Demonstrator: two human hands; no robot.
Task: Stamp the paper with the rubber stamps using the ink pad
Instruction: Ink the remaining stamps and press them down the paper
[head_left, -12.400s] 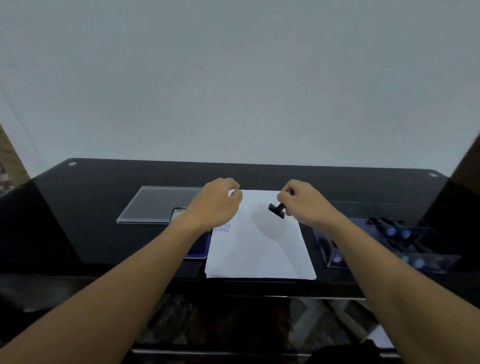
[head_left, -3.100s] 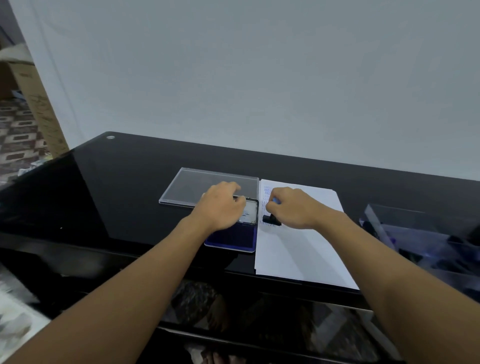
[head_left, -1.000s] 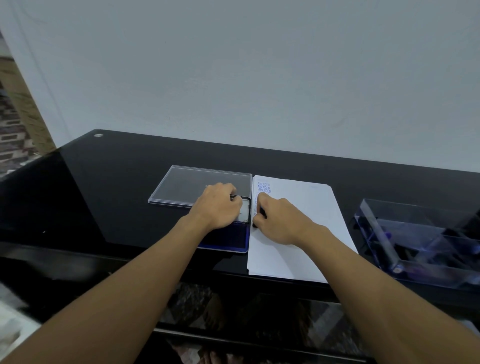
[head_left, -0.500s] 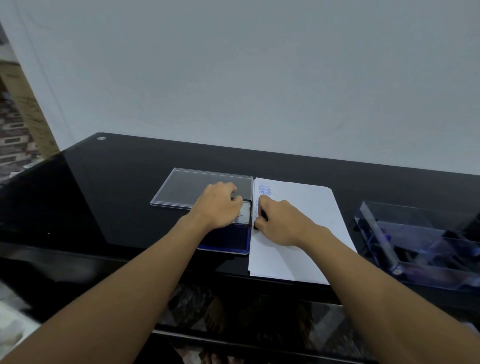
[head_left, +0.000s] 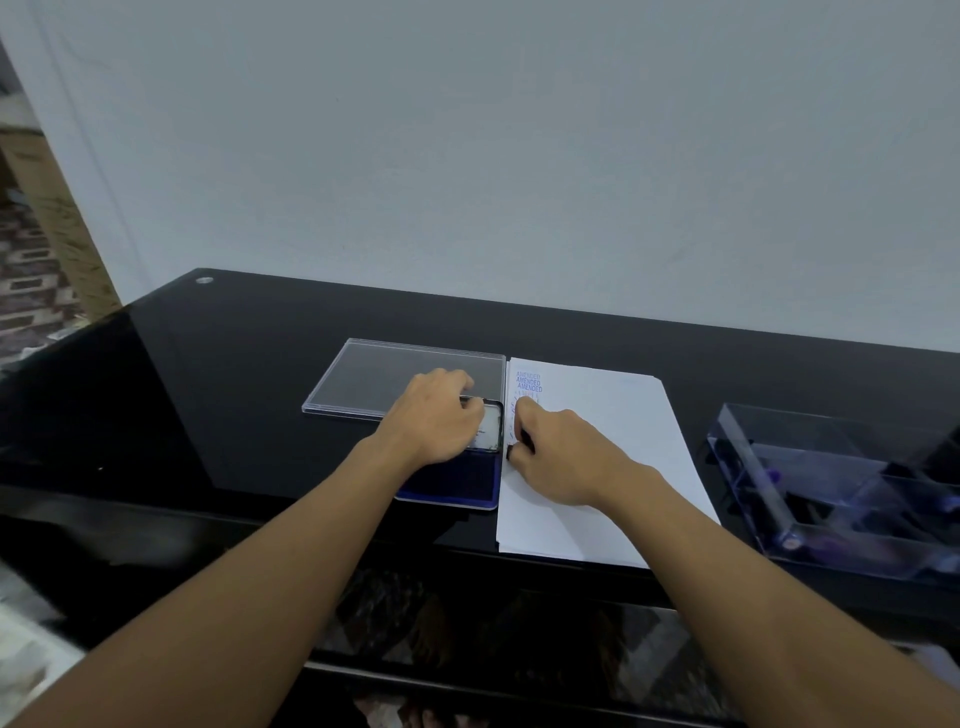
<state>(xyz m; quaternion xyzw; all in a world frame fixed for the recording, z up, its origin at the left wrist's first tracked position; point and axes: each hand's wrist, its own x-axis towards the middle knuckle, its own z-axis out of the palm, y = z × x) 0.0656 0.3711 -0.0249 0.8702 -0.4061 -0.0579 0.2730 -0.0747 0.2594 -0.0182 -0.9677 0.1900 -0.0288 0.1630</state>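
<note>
A white sheet of paper (head_left: 618, 447) lies on the black glass table, with blue "AMENDED" prints (head_left: 529, 382) stacked at its top left corner. My right hand (head_left: 561, 454) grips a small black rubber stamp (head_left: 514, 451) and holds it down on the paper's left edge; only the stamp's dark end shows under my fingers. The blue ink pad (head_left: 457, 483) sits just left of the paper. My left hand (head_left: 436, 421) rests curled on the pad's far end, its fingers round the pad's edge.
The ink pad's clear lid (head_left: 384, 376) lies flat behind my left hand. A clear plastic organiser (head_left: 831, 483) with several more stamps stands at the right. The table's front edge (head_left: 311, 525) runs just below the pad and paper.
Over the last second my right hand has stayed at the paper's left edge with the stamp, shifting only slightly. My left hand has kept its place on the ink pad.
</note>
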